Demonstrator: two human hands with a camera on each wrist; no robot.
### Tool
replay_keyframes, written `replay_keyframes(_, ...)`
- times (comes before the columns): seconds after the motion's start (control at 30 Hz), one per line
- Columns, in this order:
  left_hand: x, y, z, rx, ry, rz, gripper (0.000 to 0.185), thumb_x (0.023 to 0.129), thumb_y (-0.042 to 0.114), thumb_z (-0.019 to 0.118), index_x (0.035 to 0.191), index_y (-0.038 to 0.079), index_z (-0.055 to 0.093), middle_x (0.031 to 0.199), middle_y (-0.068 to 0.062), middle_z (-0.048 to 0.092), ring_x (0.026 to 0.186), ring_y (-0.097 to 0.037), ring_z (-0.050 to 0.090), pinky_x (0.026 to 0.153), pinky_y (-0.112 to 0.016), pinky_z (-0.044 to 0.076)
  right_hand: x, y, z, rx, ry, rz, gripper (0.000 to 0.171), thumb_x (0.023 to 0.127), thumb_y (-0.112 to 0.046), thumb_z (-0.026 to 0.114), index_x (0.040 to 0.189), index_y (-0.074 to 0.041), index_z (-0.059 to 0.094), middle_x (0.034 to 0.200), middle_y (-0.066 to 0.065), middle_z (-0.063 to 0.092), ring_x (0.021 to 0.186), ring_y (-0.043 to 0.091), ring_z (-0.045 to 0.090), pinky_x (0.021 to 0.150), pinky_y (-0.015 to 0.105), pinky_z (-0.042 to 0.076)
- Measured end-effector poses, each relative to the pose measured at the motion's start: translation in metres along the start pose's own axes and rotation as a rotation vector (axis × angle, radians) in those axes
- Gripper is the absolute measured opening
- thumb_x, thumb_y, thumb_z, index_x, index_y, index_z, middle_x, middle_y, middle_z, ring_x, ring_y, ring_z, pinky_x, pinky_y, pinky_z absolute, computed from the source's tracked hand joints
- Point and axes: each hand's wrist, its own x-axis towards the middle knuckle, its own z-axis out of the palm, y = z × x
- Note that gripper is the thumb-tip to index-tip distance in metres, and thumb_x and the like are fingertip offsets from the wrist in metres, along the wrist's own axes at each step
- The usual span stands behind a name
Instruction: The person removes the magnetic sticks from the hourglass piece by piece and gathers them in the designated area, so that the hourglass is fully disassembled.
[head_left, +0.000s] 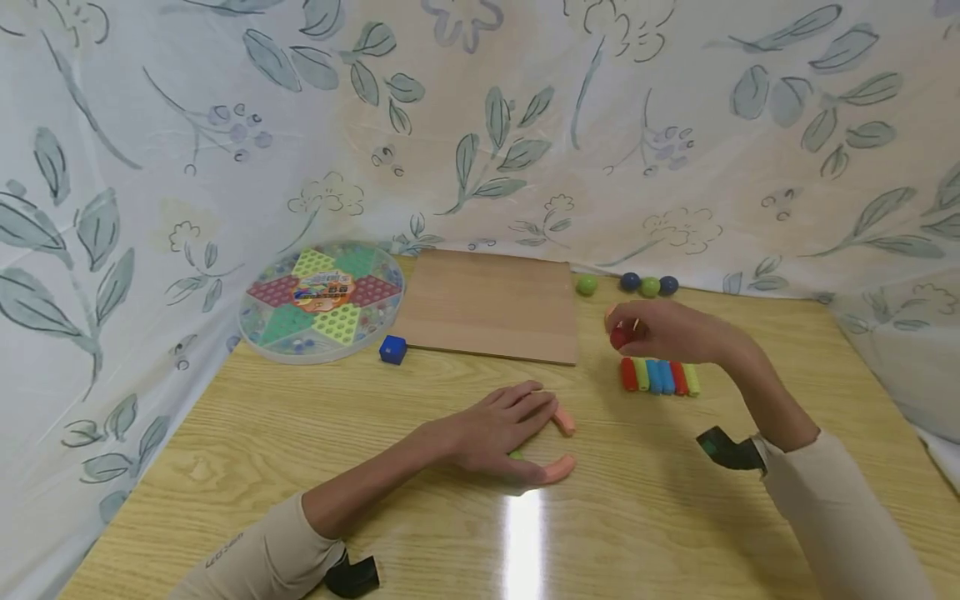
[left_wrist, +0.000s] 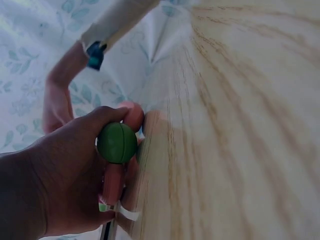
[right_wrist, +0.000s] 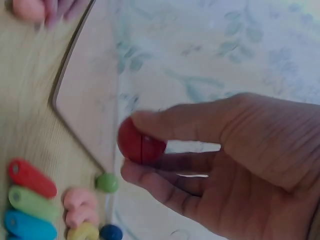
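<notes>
Above the right part of the table, my right hand (head_left: 675, 332) pinches a red ball (right_wrist: 141, 141) between thumb and fingertips; a line runs round the ball. My left hand (head_left: 495, 429) rests low on the table, bent round pink curved pieces (head_left: 558, 469). Its thumb lies against one piece and its fingers against another. A green ball (left_wrist: 117, 143) sits within that grasp, mostly hidden from the head view by the hand. Just below the right hand lies a row of red, lime and blue cylinders (head_left: 660, 377).
A brown board (head_left: 487, 304) lies at the back middle, with a blue cube (head_left: 393, 349) by its front left corner. Left of it is a round Chinese checkers board (head_left: 322, 300). Green and dark blue balls (head_left: 650, 287) line the back right; more pink curved pieces (right_wrist: 80, 205) lie nearby.
</notes>
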Motion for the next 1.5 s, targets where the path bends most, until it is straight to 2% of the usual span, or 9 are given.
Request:
replay_keyframes(0.13, -0.001, 0.0, 0.001, -0.009, -0.012, -0.002, 0.09, 0.1, 0.068, 0.04, 0.169, 0.016, 0.014, 0.177, 0.0, 0.013, 0.166, -0.024, 0.002, 0.135, -0.051, 0.011, 0.024, 0.023, -0.006, -0.035, 0.034, 0.021, 0.022, 0.091, 0.006, 0.072, 0.11, -0.001, 0.064, 0.1, 0.011, 0.07, 0.088, 0.02, 0.065, 0.077, 0.031, 0.06)
replay_keyframes(0.3, -0.003, 0.0, -0.001, -0.017, -0.022, -0.022, 0.091, 0.099, 0.068, 0.042, 0.169, 0.017, 0.013, 0.178, 0.0, 0.01, 0.166, -0.023, 0.001, 0.135, -0.051, 0.01, 0.06, 0.052, -0.011, -0.108, 0.11, 0.048, 0.025, 0.087, 0.012, 0.07, 0.106, 0.002, 0.058, 0.096, 0.018, 0.068, 0.084, 0.026, 0.062, 0.077, 0.038, 0.057)
replay_keyframes(0.53, -0.003, -0.002, 0.001, -0.001, -0.022, -0.014, 0.091, 0.1, 0.068, 0.04, 0.169, 0.017, 0.011, 0.178, 0.0, 0.009, 0.166, -0.024, 0.0, 0.135, -0.051, 0.01, 0.094, 0.079, -0.013, -0.178, 0.139, 0.202, 0.032, 0.091, 0.006, 0.067, 0.122, 0.009, 0.059, 0.109, 0.028, 0.069, 0.096, 0.037, 0.066, 0.09, 0.054, 0.056)
replay_keyframes(0.73, -0.002, -0.002, 0.002, 0.005, -0.016, -0.001, 0.09, 0.101, 0.068, 0.041, 0.169, 0.017, 0.011, 0.178, -0.001, 0.009, 0.166, -0.025, 0.0, 0.135, -0.052, 0.011, 0.106, 0.091, -0.01, -0.261, 0.138, 0.25, 0.028, 0.093, -0.001, 0.069, 0.121, 0.005, 0.065, 0.108, 0.023, 0.071, 0.096, 0.039, 0.062, 0.089, 0.058, 0.05)
replay_keyframes(0.97, -0.003, -0.001, 0.0, -0.015, -0.027, -0.007, 0.091, 0.1, 0.068, 0.04, 0.169, 0.016, 0.011, 0.179, -0.001, 0.007, 0.166, -0.026, -0.001, 0.135, -0.052, 0.01, 0.116, 0.104, -0.002, -0.291, 0.121, 0.266, 0.018, 0.097, -0.004, 0.066, 0.114, 0.001, 0.067, 0.106, 0.02, 0.072, 0.1, 0.039, 0.062, 0.094, 0.065, 0.046)
replay_keyframes(1.17, -0.002, 0.0, 0.0, -0.016, -0.034, -0.015, 0.09, 0.101, 0.068, 0.041, 0.169, 0.017, 0.01, 0.179, 0.0, 0.005, 0.166, -0.026, -0.002, 0.135, -0.052, 0.01, 0.118, 0.108, 0.001, -0.306, 0.097, 0.296, 0.029, 0.097, -0.005, 0.065, 0.124, 0.002, 0.063, 0.116, 0.024, 0.07, 0.108, 0.044, 0.062, 0.099, 0.07, 0.044)
replay_keyframes(1.37, -0.002, 0.001, 0.0, -0.031, -0.038, -0.029, 0.091, 0.1, 0.07, 0.039, 0.169, 0.018, 0.009, 0.179, 0.002, 0.004, 0.166, -0.026, -0.002, 0.135, -0.052, 0.009, 0.12, 0.113, 0.001, -0.29, 0.079, 0.319, 0.039, 0.097, -0.006, 0.064, 0.135, 0.001, 0.058, 0.125, 0.028, 0.067, 0.113, 0.048, 0.059, 0.102, 0.07, 0.043)
replay_keyframes(1.5, -0.002, 0.0, -0.001, -0.036, -0.031, -0.025, 0.091, 0.1, 0.069, 0.039, 0.169, 0.018, 0.009, 0.179, 0.001, 0.005, 0.166, -0.025, -0.002, 0.135, -0.052, 0.009, 0.12, 0.111, 0.001, -0.298, 0.091, 0.316, 0.042, 0.096, -0.004, 0.063, 0.137, 0.001, 0.057, 0.129, 0.03, 0.065, 0.114, 0.051, 0.058, 0.102, 0.071, 0.043)
